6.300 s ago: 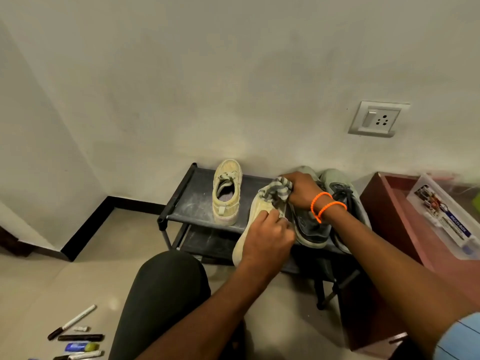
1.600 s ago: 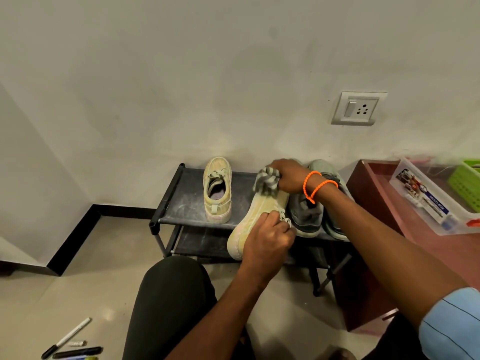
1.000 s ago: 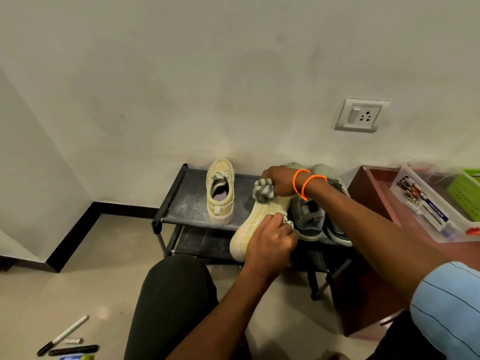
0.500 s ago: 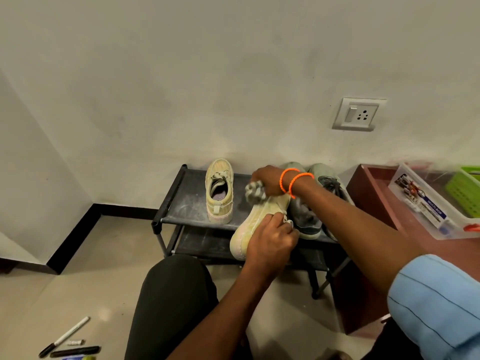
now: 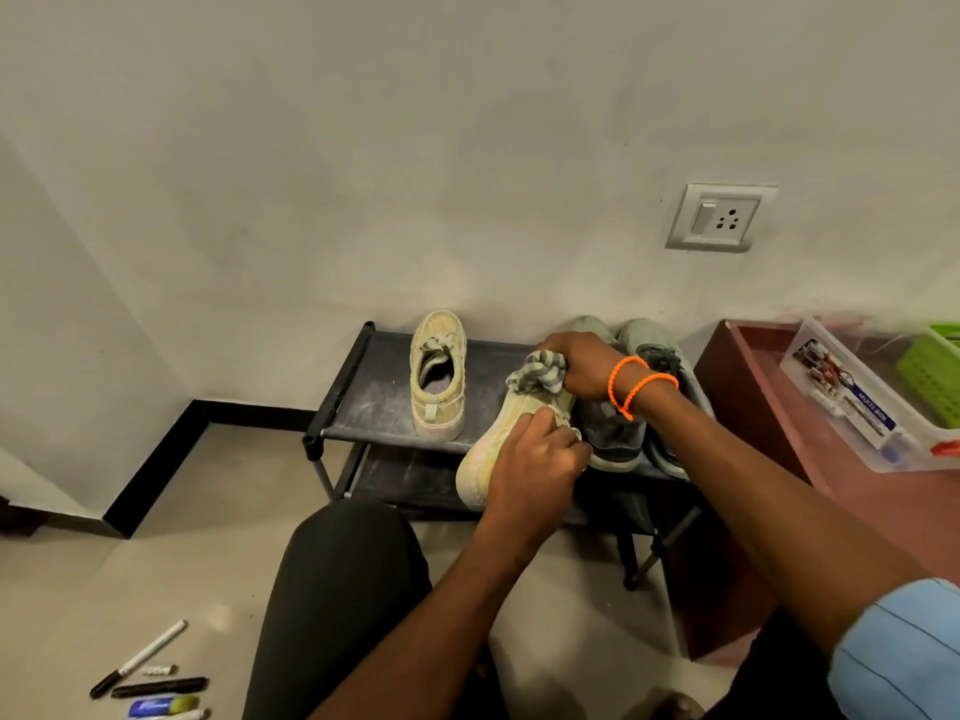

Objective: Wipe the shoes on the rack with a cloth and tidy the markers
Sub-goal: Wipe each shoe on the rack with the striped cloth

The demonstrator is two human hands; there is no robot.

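While the left hand [image 5: 535, 459] curls round the heel end of a pale yellow shoe [image 5: 485, 459], holding it tilted on its side at the front edge of a black shoe rack [image 5: 363, 392], the right hand [image 5: 582, 363] grips a bunched grey striped cloth [image 5: 537, 372] and presses it against the shoe's toe end. Two orange bands [image 5: 636, 381] circle the right wrist. The matching yellow shoe [image 5: 438, 374] stands upright on the rack's top shelf, just left of the held one and apart from it, toe to the wall. A pair of grey shoes [image 5: 618, 433] sits on the same shelf to the right, partly hidden behind the right forearm. Several markers [image 5: 150, 678] lie loose on the tiled floor at lower left, well apart from the rack; one white-barrelled, one black, one blue and yellow. A dark red table [image 5: 769, 407] stands beside the rack on the right, carrying a clear plastic box [image 5: 857, 402] and a green basket [image 5: 930, 376]. A wall socket [image 5: 719, 216] is mounted above.
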